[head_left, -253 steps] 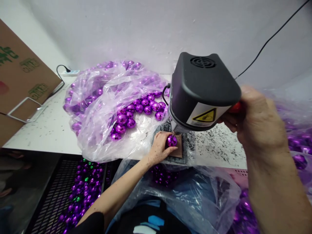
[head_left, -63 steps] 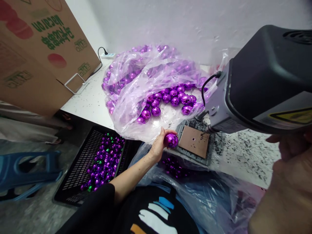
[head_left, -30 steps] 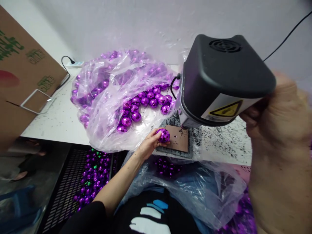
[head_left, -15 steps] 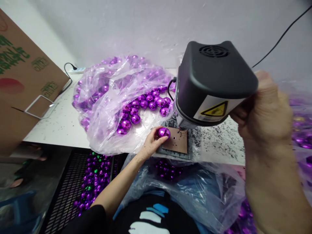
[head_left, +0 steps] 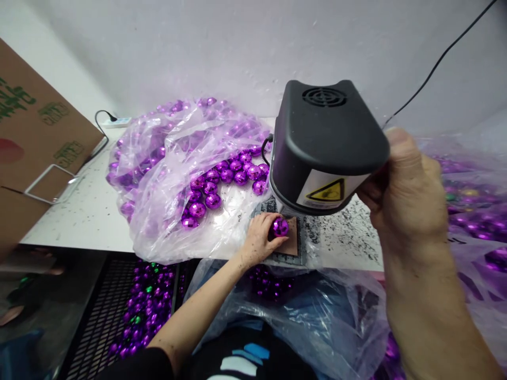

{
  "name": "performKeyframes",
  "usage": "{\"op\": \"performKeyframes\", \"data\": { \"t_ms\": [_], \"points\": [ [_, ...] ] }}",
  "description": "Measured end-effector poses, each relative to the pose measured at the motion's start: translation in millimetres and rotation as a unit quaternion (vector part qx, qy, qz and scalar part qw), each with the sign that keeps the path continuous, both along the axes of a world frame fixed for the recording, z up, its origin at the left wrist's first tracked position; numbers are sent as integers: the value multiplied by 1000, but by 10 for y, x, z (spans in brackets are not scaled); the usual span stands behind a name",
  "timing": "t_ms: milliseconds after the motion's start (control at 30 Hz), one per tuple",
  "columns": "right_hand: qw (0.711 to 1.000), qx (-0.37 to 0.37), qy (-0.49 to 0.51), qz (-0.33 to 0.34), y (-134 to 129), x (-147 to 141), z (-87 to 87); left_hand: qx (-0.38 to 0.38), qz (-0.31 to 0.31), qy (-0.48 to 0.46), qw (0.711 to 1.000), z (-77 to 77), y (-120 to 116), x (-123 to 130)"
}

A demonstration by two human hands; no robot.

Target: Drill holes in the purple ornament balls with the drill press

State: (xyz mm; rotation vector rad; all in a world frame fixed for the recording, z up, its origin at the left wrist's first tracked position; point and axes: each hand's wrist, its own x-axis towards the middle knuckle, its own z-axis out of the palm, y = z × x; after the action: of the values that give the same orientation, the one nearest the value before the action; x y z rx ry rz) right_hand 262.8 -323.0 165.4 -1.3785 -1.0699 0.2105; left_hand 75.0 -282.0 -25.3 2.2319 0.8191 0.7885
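Observation:
A shiny purple faceted ball [head_left: 280, 227] is pinched between the thumb and fingers of my left hand [head_left: 261, 237], over a brown square board [head_left: 292, 240] on a grey base plate. Above and behind it stands a black machine head [head_left: 328, 132] with a yellow warning label. My right hand [head_left: 410, 184] is at the right side of that head, its fingers curled behind the edge; what they grip there is hidden. The lower part of the machine is mostly covered by its head.
Many purple balls [head_left: 213, 201] spill from a clear plastic bag [head_left: 158, 211] left of the machine. A cardboard box [head_left: 47, 121] leans at far left. Below the table are a black crate [head_left: 91, 316] and plastic over my lap. Dark flakes litter the tabletop; bagged balls are at right.
My left hand has carried the purple ball right, further over the brown board. The whole view has shifted slightly, and my right hand stays at the machine head.

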Motion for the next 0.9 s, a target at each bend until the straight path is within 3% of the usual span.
{"op": "performKeyframes", "data": {
  "t_ms": [133, 300, 533, 733, 900],
  "points": [
    [992, -34, 114, 46, 7, -1, 14, -6, -19, 18, 1000, 6, -23, 24],
    [991, -40, 125, 33, -20, -39, 11, -9, -7, 3, 1000, -8, -23, 36],
    [997, -35, -31, -57, -369, -238, -104, 7, 5, 11, 1000, -59, -34, 51],
    [967, -67, -228, -92, -725, -343, -331, 19, 1, 18, 1000, -68, -33, 50],
    [973, -51, -189, -119, -736, -381, -477, 20, 2, 24, 1000, -72, -40, 52]
  ]
}}
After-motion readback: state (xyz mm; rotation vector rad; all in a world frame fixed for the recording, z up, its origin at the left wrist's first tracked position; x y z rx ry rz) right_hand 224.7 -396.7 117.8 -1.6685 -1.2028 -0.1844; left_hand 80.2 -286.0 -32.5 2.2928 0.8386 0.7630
